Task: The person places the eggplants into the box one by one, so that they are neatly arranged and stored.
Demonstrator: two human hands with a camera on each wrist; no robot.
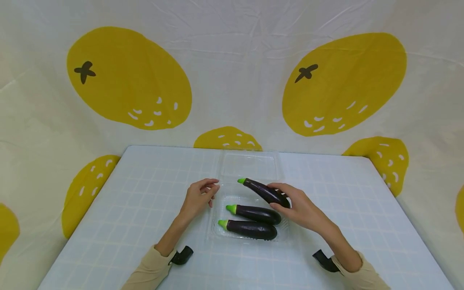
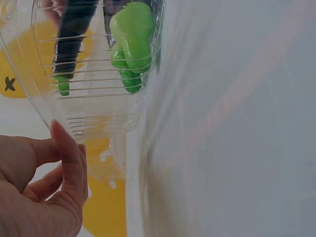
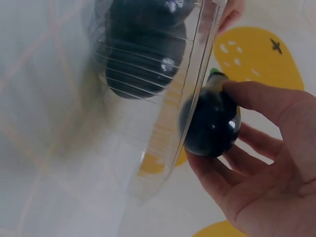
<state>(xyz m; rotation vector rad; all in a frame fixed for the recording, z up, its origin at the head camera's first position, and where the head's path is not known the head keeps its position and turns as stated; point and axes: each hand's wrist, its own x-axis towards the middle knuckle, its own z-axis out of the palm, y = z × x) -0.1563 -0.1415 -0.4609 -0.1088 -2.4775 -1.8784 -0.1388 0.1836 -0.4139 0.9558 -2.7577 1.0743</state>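
Observation:
My right hand grips an eggplant by its thick end, thumb on the near side and fingers on the far side. Its green stem points left, above the back part of a clear plastic container. Inside the container lie two more eggplants, side by side with stems to the left. At the container's left edge is my left hand, its fingers loosely bent. One fingertip comes right at the clear rim in the left wrist view, with nothing held.
The container's clear lid lies folded back toward the table's far edge. A pale checked cloth covers the table. Behind it hangs a white curtain with yellow fruit prints. Black wrist devices sit at both sleeves.

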